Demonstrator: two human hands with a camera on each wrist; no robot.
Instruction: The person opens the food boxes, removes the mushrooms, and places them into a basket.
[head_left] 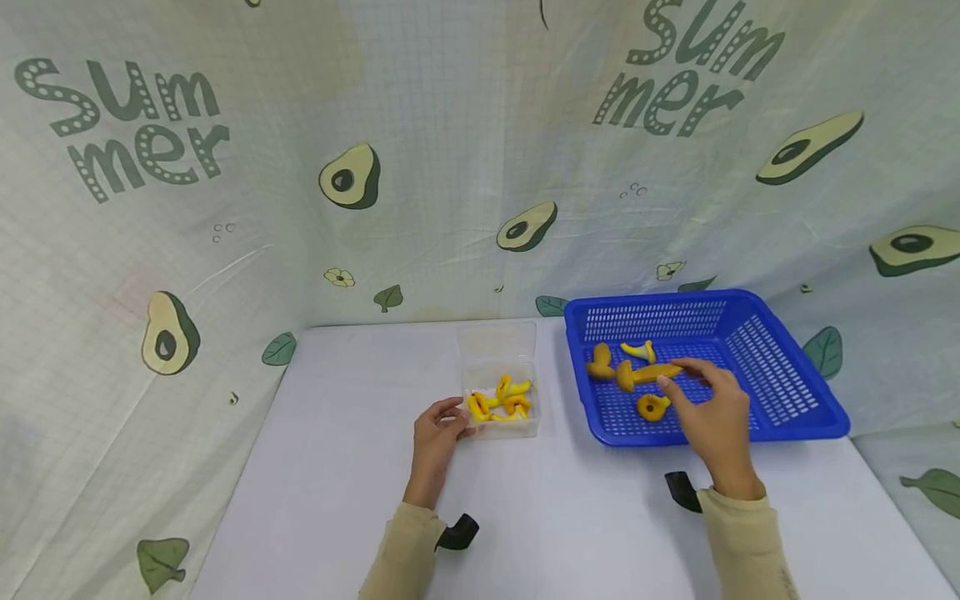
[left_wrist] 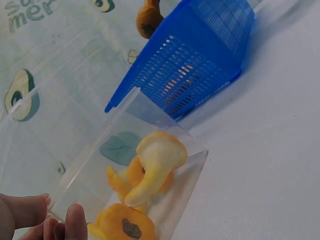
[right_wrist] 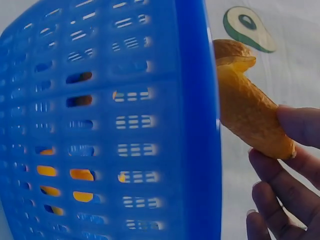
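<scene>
Right wrist view shows a wrinkled, orange-brown mushroom [right_wrist: 250,107].

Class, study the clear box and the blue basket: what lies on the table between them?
Nothing: the head view shows only a narrow, bare strip of white table between the clear box and the blue basket.
</scene>
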